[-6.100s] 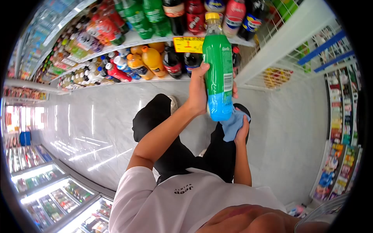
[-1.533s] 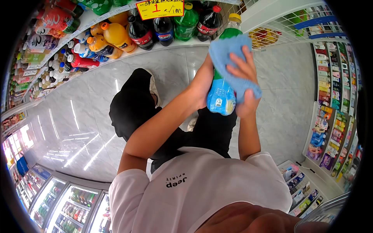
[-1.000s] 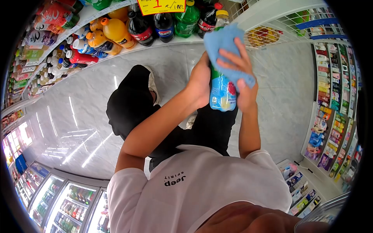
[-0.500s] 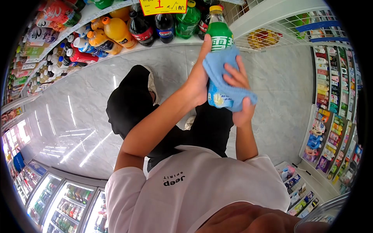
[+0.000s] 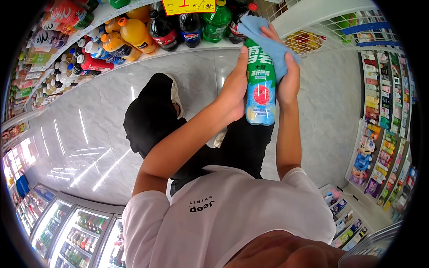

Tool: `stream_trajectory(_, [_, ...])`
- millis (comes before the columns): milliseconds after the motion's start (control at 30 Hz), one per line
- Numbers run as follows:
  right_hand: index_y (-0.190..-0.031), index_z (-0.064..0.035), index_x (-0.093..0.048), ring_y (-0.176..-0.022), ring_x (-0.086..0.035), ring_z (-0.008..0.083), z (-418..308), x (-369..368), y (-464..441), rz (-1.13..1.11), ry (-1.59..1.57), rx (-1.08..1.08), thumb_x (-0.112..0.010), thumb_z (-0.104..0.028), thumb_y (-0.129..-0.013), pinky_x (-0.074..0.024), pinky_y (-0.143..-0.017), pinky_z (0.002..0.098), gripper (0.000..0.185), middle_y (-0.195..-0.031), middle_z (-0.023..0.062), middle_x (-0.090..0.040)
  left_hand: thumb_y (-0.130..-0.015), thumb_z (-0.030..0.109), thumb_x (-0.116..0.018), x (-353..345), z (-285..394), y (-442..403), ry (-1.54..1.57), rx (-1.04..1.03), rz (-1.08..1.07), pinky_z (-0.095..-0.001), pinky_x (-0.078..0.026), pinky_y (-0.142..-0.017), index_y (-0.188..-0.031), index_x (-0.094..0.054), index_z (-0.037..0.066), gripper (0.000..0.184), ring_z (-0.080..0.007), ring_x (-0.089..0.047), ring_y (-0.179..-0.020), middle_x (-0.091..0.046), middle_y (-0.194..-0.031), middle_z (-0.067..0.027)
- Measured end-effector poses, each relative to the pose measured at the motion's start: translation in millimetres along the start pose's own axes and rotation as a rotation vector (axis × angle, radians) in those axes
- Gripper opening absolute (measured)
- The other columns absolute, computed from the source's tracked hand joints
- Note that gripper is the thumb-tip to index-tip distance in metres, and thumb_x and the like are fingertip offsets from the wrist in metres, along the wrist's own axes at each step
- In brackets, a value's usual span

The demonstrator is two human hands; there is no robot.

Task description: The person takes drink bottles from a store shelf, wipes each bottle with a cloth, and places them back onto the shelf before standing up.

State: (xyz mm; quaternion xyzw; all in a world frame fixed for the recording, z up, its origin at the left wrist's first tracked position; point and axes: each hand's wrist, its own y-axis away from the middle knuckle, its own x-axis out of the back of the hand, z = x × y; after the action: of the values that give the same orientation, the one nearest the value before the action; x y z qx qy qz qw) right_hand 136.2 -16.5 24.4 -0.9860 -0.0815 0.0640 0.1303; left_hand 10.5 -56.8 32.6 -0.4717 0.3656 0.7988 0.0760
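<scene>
A green and blue bottle [image 5: 261, 91] is held up in front of me, its top tilted toward the shelves. My left hand [image 5: 235, 87] is closed around the bottle's left side, with the thumb pointing up along it. A light blue cloth [image 5: 268, 42] covers the bottle's neck and upper right side, so the cap is hidden. My right hand [image 5: 288, 71] holds this cloth against the bottle, its fingers over the upper part.
Shelves of drink bottles [image 5: 134, 35] run along the top left, under a yellow price tag [image 5: 190, 6]. A white wire rack [image 5: 330, 31] stands at the upper right. Glass-door coolers [image 5: 76, 236] are at the lower left, packed goods shelves [image 5: 380, 138] at the right.
The cloth and my right hand have moved up from the bottle's lower half to its neck. The bottle's printed front with the red fruit now shows below them.
</scene>
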Motion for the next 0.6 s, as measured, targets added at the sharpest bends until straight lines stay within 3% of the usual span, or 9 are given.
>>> stream_trajectory(67, [-0.127, 0.0123, -0.058, -0.149, -0.024, 0.0275, -8.0, -4.6, 15.8, -0.042, 0.022, -0.018, -0.038, -0.043, -0.098, -0.0248, -0.118, 0.0397, 0.066, -0.145, 0.0176, -0.050, -0.099, 0.066, -0.035, -0.7, 2.6, 0.0, 0.082, 0.003, 0.020, -0.0397, -0.053, -0.094, -0.136, -0.050, 0.010, 0.068, -0.0230, -0.064, -0.109, -0.063, -0.123, -0.0089])
stream_trajectory(100, [-0.126, 0.0123, -0.059, -0.149, -0.023, 0.0280, -10.1, -5.4, 25.3, -0.069, 0.051, -0.024, -0.038, -0.045, -0.098, -0.0254, -0.118, 0.0404, 0.067, -0.145, 0.0177, -0.050, -0.099, 0.066, -0.032, 4.2, 1.3, -4.1, 0.110, -0.003, -0.042, -0.0436, -0.050, -0.100, -0.144, -0.045, 0.011, 0.072, -0.0247, -0.059, -0.121, -0.058, -0.133, -0.0106])
stream_trajectory(167, [-0.120, 0.0123, -0.064, -0.150, -0.021, 0.0311, -20.9, -14.4, 44.5, -0.073, 0.085, -0.055, -0.039, -0.051, -0.097, -0.0259, -0.118, 0.0433, 0.072, -0.140, 0.0188, -0.054, -0.098, 0.068, -0.031, 7.6, 3.1, -3.6, 0.193, -0.020, -0.095, -0.0440, -0.049, -0.100, -0.144, -0.045, 0.012, 0.074, -0.0259, -0.059, -0.120, -0.058, -0.133, -0.0111])
stream_trajectory(367, [-0.108, 0.0025, -0.073, -0.147, -0.027, 0.0345, -31.6, -6.1, 100.5, -0.191, 0.125, 0.080, -0.032, -0.054, -0.100, -0.0109, -0.120, 0.0555, 0.070, -0.128, 0.0147, -0.064, -0.088, 0.081, -0.040, 10.7, 14.4, -2.9, 0.201, -0.046, -0.175, -0.0424, -0.051, -0.094, -0.127, -0.058, 0.011, 0.082, -0.0244, -0.061, -0.107, -0.064, -0.118, -0.0112])
stream_trajectory(467, [-0.105, -0.0013, -0.074, -0.146, -0.029, 0.0374, -35.8, -8.2, 111.2, -0.156, 0.130, 0.092, -0.029, -0.053, -0.101, -0.0053, -0.120, 0.0585, 0.068, -0.124, 0.0123, -0.067, -0.088, 0.079, -0.043, 2.1, 15.8, -3.8, 0.085, -0.091, -0.087, -0.0413, -0.051, -0.093, -0.126, -0.059, 0.010, 0.080, -0.0238, -0.062, -0.105, -0.064, -0.117, -0.0114])
stream_trajectory(600, [-0.122, 0.0008, -0.067, -0.148, -0.023, 0.0400, -26.8, -12.7, 83.1, -0.040, 0.168, 0.082, -0.028, -0.052, -0.101, -0.0089, -0.120, 0.0545, 0.069, -0.140, 0.0175, -0.056, -0.093, 0.074, -0.041, 0.8, 16.5, -0.6, 0.075, -0.041, -0.084, -0.0414, -0.052, -0.096, -0.136, -0.052, 0.009, 0.078, -0.0253, -0.063, -0.108, -0.062, -0.124, -0.0121])
